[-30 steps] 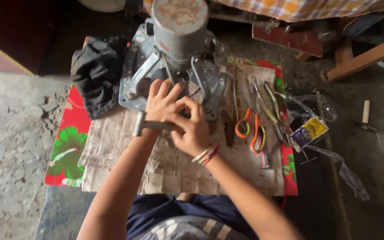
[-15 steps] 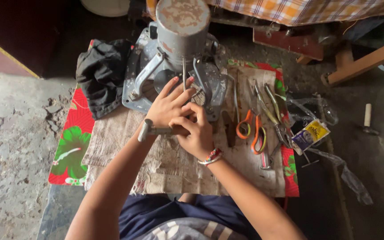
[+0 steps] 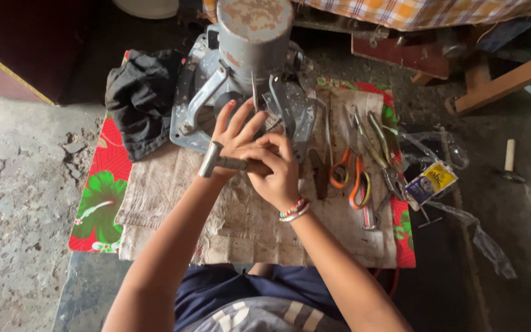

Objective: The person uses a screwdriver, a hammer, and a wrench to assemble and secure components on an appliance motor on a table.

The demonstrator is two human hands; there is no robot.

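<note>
My right hand (image 3: 278,175), with a beaded bracelet at the wrist, grips the handle of a small metal hammer (image 3: 211,158). The hammer lies sideways with its head pointing left, across my left wrist. My left hand (image 3: 236,130) rests with fingers spread against the base of a grey metal machine (image 3: 253,37) with a rusty round top. A thin metal rod (image 3: 254,92) stands just above my left fingertips. Both hands touch each other over a dirty beige cloth (image 3: 241,221).
Orange-handled pliers (image 3: 351,175), other pliers and hand tools lie in a row right of my hands. A black rag (image 3: 139,101) lies at the left on a red flowered mat (image 3: 102,203). A small yellow packet (image 3: 431,181), plastic wrap, wooden beams and rough concrete floor surround the mat.
My left fingers have spread wider and reached further up toward the machine. The hammer stays in my right hand, its head still pointing left.
</note>
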